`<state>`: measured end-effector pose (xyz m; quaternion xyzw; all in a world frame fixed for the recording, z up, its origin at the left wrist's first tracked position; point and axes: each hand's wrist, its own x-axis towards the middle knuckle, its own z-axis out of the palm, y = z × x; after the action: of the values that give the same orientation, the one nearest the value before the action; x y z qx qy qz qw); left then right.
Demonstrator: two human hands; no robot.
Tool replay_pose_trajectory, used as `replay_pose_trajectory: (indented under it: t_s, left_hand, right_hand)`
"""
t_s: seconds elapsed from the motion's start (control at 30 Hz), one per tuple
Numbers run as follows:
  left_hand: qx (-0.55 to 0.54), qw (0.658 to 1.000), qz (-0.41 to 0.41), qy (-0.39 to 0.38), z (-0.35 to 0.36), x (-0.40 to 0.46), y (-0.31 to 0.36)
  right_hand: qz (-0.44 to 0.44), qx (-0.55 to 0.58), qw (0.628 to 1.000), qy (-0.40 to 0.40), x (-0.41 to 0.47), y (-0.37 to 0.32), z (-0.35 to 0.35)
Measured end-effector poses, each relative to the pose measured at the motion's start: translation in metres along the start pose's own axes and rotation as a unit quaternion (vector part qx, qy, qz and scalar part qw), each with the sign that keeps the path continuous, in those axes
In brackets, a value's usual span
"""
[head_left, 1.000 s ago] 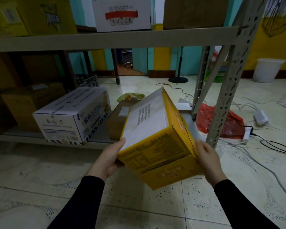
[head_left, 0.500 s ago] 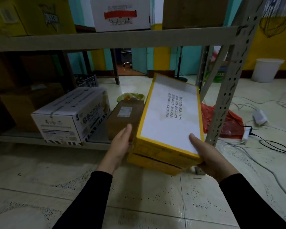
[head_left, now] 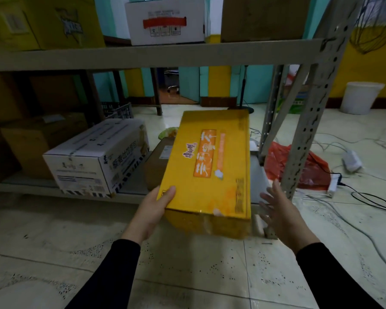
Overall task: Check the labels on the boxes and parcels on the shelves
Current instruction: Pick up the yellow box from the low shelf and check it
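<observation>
The yellow box [head_left: 207,166] was held in the air in front of the lower shelf [head_left: 129,197], its broad printed face turned up toward the camera and its far end tipped slightly away. To do this step well, the person probably needed to keep that face steady and angled to the light long enough to read the orange panel, and to bring a second support under the right side before turning it again, since one hand alone bore a long carton by a single corner.

The left hand [head_left: 153,210] gripped the box's near left corner, thumb pressed on the top face and fingers hidden beneath. The right hand [head_left: 281,212] was just beside the box's near right corner, fingers straight and spread, holding nothing; whether it touched the side wall could not be told.

Behind the yellow box, partly hidden by it, a brown parcel [head_left: 158,161] sat on the shelf. Left of the yellow box stood a white carton [head_left: 94,159]. To its right rose the perforated upright [head_left: 310,121], with a red bag [head_left: 299,168] on the floor beyond.
</observation>
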<state>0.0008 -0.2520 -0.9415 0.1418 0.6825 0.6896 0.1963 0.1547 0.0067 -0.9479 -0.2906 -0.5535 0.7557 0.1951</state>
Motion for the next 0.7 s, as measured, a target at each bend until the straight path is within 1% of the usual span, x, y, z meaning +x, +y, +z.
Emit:
replay_pose_trajectory:
  t_s: [0.07, 0.13, 0.2, 0.3, 0.47, 0.7]
  left_hand:
    - [0.058, 0.997, 0.045, -0.018, 0.001, -0.004, -0.004]
    - [0.088, 0.993, 0.062, -0.050, 0.006, -0.009, -0.005]
    - [0.099, 0.991, 0.069, -0.063, 0.007, -0.011, -0.009]
    - [0.120, 0.987, 0.076, -0.074, 0.004, -0.011, -0.016]
    - [0.119, 0.987, 0.074, -0.081, 0.000, -0.011, -0.031]
    - [0.110, 0.988, 0.078, -0.078, -0.002, -0.009, -0.034]
  right_hand:
    - [0.001, 0.006, 0.999, -0.037, -0.003, -0.007, 0.007]
    - [-0.007, 0.001, 0.998, -0.068, -0.008, -0.010, 0.014]
    - [-0.008, 0.012, 0.998, -0.057, -0.009, -0.005, 0.016]
    - [-0.043, 0.004, 0.997, -0.056, -0.006, 0.004, 0.015]
    - [-0.111, -0.034, 0.991, -0.067, -0.007, 0.010, 0.015]
    - [-0.140, -0.090, 0.983, -0.076, -0.004, 0.017, 0.011]
